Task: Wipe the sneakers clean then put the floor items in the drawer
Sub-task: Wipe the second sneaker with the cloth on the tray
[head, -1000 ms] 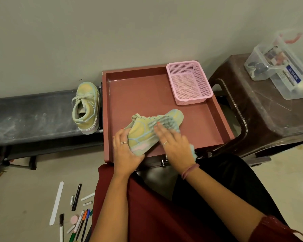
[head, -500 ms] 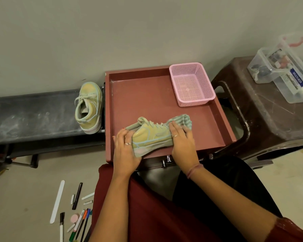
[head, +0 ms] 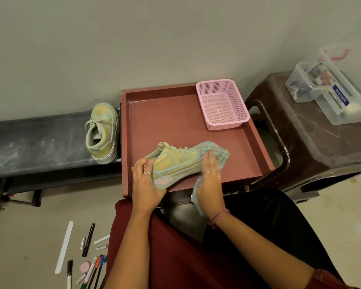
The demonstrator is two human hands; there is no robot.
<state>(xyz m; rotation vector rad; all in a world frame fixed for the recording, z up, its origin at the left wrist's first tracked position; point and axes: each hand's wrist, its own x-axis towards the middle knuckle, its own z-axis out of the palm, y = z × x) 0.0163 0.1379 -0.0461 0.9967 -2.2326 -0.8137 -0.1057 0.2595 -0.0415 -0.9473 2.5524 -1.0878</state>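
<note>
Where the plain pale wall met the glossy cream floor (head: 29, 230), a red-brown drawer (head: 175, 126) was recorded pulled open, its shallow interior bounded by low rims on all four sides. A pink mesh basket (head: 222, 104) was lodged in its far right corner, touching the rim. One yellow-green sneaker (head: 175, 163) was held tilted on its side over the drawer's near edge; its heel was grasped by the left hand (head: 147, 184), fingers curled round it. A grey-green cloth (head: 216, 151) was pressed against the toe by the right hand (head: 209, 182), fingers laid fairly straight, cloth trailing beneath the palm. The second sneaker (head: 102, 134) was noted upright on a dusty dark bench (head: 35, 142), just beside the drawer's left rim. A brown plastic stool (head: 313, 142) stood close against the drawer's right side, bearing a clear lidded box (head: 331, 94). Floor items (head: 86, 259), namely pens, a white file and small pieces, were scattered left of the person's knees; bare floor lay further left.
</note>
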